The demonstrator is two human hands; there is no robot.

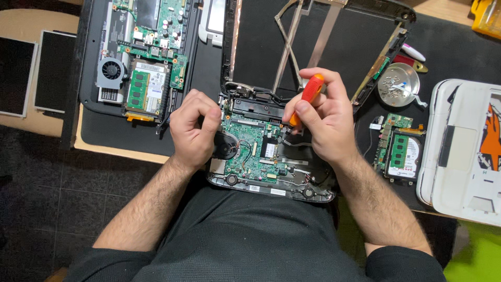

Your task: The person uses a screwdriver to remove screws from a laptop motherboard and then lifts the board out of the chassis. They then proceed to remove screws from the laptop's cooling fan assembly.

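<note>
Screwdriver (308, 99) tip behind right hand (323, 122); white casing (464, 151) cut off.

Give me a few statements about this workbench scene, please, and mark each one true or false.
1. The right hand holds an orange-handled screwdriver. True.
2. The left hand grips a pair of pliers. False: no tool shows in it; it rests curled at the edge of the green circuit board.
3. A round metal dish with small parts sits to the right of the opened laptop. True.
4. The second opened laptop, at upper left, has no fan. False: a round fan shows in it.
</note>
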